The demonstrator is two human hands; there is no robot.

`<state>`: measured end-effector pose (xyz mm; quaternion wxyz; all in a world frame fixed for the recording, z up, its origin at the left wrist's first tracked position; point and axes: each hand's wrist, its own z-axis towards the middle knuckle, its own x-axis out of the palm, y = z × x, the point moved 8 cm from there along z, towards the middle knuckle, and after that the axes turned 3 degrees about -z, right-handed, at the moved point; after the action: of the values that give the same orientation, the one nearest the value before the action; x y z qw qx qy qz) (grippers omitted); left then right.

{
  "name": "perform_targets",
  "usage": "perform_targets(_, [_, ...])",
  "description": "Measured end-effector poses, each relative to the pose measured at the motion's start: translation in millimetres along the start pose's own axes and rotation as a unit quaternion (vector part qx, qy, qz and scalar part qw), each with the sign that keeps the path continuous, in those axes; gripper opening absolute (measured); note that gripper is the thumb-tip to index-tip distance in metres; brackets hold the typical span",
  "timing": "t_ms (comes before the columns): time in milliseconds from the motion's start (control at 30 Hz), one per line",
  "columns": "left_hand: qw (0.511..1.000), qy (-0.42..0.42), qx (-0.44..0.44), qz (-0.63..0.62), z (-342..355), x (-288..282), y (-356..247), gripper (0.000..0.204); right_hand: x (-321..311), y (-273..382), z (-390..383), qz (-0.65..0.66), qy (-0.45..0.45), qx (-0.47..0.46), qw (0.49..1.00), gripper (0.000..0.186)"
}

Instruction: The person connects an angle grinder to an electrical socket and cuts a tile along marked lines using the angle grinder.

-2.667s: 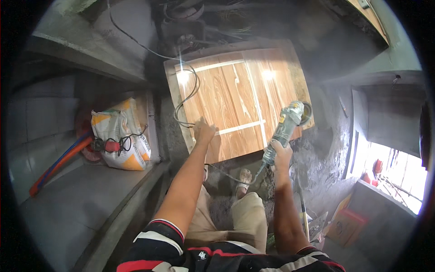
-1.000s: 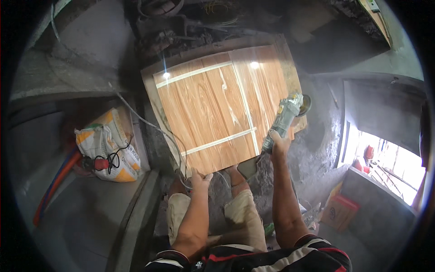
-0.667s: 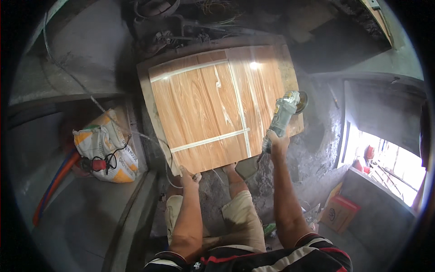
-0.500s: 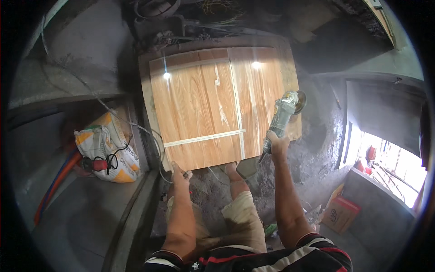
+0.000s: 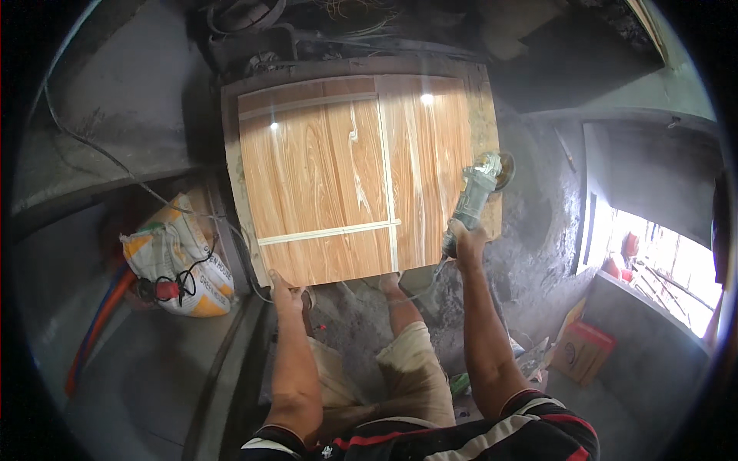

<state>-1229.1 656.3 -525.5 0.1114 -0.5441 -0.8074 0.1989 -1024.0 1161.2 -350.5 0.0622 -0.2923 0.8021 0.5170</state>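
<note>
A large glossy wood-patterned tile [image 5: 311, 177] lies flat on a worn board [image 5: 484, 127] in front of me. Pale strips [image 5: 330, 232] run across and along its face. My left hand [image 5: 286, 292] grips the tile's near left corner, the thumb on top and the other fingers mostly hidden. In my right hand [image 5: 467, 240] is an angle grinder [image 5: 474, 192], held by its body off the tile's right side. Its disc [image 5: 504, 171] points away from me, over the board's right edge. Whether the disc is spinning cannot be made out.
A power cord [image 5: 123, 165] curves in from the left wall. Left of the board stands a white and orange sack [image 5: 196, 280] with a red plug and black cord on it. A cardboard box [image 5: 582, 352] sits at lower right, under a bright window opening [image 5: 665, 269].
The tile and board appear shifted slightly left and up in the view. My left hand has moved left along with the corner. The grinder stays in my right hand, nearly in place.
</note>
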Motion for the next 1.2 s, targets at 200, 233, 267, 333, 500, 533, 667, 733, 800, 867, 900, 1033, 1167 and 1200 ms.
perform_targets(200, [0.989,0.106,0.012,-0.101,17,30,-11,0.079,-10,-12,6,0.010,-0.027,-0.012,1.000,0.026])
perform_targets(233, [0.989,0.107,0.009,-0.097,21,35,-14,0.076,-15,-16,6,-0.005,-0.035,0.006,0.999,0.026])
perform_targets(267, [0.990,0.106,0.013,-0.092,31,34,-27,0.073,-7,-7,3,-0.003,-0.031,0.009,0.999,0.026])
perform_targets(333, [0.993,0.104,0.026,-0.045,57,36,-66,0.072,13,1,-4,0.075,0.016,0.067,0.995,0.022])
perform_targets(500, [0.990,0.127,0.050,0.020,103,89,-103,0.071,1,-13,11,0.061,-0.011,0.042,0.997,0.025])
perform_targets(533, [0.990,0.126,0.065,0.027,115,94,-120,0.070,2,-12,13,0.062,-0.027,0.006,0.998,0.025])
perform_targets(667, [0.990,0.132,0.053,0.022,129,129,-125,0.066,-13,-44,10,0.068,-0.009,0.078,0.995,0.028])
perform_targets(733, [0.987,0.139,0.068,0.049,139,147,-149,0.066,-7,-35,6,0.034,-0.039,0.022,0.998,0.035])
perform_targets(800, [0.983,0.145,0.082,0.073,148,162,-165,0.066,1,-37,2,0.058,-0.056,0.007,0.997,0.037])
perform_targets(867, [0.979,0.156,0.094,0.086,153,169,-169,0.066,-6,-52,-2,0.081,-0.067,-0.013,0.994,0.039])
perform_targets(900, [0.979,0.156,0.095,0.086,152,163,-163,0.066,-12,-64,-7,0.085,-0.070,-0.018,0.994,0.041])
perform_targets(1033, [0.979,0.179,0.059,0.072,115,170,-123,0.078,-5,-47,-21,0.052,-0.043,-0.030,0.997,0.046])
perform_targets(1167, [0.957,0.180,-0.082,0.213,73,140,-81,0.096,9,-9,-26,-0.001,-0.007,-0.087,0.996,0.052])
perform_targets(1200, [0.958,0.180,-0.078,0.211,66,137,-72,0.096,9,-4,-26,0.007,-0.003,-0.092,0.996,0.054])
